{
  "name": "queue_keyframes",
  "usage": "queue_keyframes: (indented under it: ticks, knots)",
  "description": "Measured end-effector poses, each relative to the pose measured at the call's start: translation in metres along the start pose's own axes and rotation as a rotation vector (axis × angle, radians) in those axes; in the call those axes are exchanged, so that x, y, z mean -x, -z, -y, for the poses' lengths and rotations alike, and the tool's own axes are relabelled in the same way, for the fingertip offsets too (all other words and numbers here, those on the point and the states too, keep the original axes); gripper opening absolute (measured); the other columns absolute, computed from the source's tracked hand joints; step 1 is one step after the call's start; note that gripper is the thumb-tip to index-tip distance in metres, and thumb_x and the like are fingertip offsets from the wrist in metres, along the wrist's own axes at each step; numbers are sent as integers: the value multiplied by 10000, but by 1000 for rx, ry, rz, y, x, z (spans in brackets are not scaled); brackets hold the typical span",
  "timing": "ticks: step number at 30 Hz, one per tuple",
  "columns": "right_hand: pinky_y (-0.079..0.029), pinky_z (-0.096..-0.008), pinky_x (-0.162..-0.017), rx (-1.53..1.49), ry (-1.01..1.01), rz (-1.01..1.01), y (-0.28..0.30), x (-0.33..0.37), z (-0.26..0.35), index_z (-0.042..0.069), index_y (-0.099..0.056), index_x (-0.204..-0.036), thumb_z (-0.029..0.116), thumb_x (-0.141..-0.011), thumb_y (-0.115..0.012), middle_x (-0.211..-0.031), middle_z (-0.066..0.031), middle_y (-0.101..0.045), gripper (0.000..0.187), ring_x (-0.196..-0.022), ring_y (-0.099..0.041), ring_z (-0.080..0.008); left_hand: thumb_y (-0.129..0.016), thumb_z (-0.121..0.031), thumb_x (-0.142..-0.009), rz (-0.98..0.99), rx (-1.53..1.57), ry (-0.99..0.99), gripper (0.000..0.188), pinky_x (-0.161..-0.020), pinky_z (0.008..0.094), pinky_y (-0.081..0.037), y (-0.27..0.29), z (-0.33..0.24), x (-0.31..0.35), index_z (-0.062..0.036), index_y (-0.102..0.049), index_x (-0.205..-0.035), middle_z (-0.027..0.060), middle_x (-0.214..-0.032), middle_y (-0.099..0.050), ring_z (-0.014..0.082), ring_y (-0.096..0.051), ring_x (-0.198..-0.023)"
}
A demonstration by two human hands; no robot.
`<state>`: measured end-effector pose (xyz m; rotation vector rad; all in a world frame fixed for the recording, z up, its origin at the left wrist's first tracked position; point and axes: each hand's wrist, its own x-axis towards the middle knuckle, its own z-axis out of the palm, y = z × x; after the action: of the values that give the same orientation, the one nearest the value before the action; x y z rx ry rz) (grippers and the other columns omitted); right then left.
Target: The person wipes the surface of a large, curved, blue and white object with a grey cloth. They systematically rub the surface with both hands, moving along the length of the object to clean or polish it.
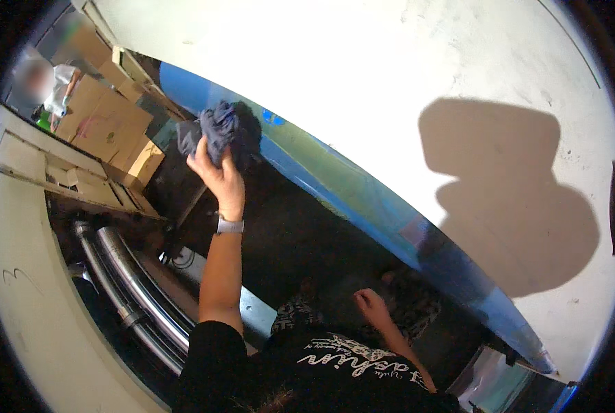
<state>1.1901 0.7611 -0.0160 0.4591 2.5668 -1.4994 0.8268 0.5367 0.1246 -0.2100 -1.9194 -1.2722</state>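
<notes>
My left hand point(218, 180) is stretched forward and grips a crumpled grey-blue cloth point(219, 131). The cloth hangs in loose folds past my fingertips, close to a long blue-and-green panel point(335, 180); I cannot tell whether it touches that panel. A pale wrist band point(230, 225) circles my left wrist. Low down near my body, my right hand point(369, 303) has its fingers curled, with nothing visible in them. It is nearest to my dark patterned clothing.
A large white surface point(362, 62) spans the upper right, bearing a dark shadow. Shiny metal rods point(142, 289) run beside a cream machine panel point(18, 268) at left. Cardboard boxes point(108, 124) stand at the far left, with another person point(61, 88) behind them.
</notes>
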Motion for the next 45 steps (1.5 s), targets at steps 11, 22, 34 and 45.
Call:
queue_keyframes:
  ticks: [11,22,34,45]
  knots:
    - [-471,-364,-731,3,-139,32,20,7,8,34,-579,-998,220,-907,-519,-945,-159,-594,216,-855,-596,-310,-558,-44,-847,72,224,141,422,-944,345,-317,-20,-2,27,-10,-412,-1241,149,-1136,-396,268,-425,-1054]
    - [-454,-286,-673,29,-127,25,24,33,0,37,-585,-997,149,-889,-543,-897,-106,-592,162,-784,-583,-189,-547,-51,-877,32,232,220,435,-943,290,-348,-15,-6,28,3,-378,-1274,97,-1162,-475,181,-472,-1027]
    - [-473,-356,-671,64,-23,187,-4,14,8,33,-571,-985,182,-877,-560,-902,-144,-577,184,-785,-585,-297,-632,-23,-644,316,82,-42,578,-956,423,-370,-25,-109,69,-147,-547,-1202,239,-1205,-420,398,-420,-1114]
    - [-474,-365,-728,179,163,252,-18,9,-7,32,-579,-992,170,-874,-558,-919,-139,-583,183,-846,-583,-314,-549,77,-709,15,-163,24,520,-830,394,-458,-18,17,-70,-124,-532,-1188,217,-1116,-429,392,-506,-979]
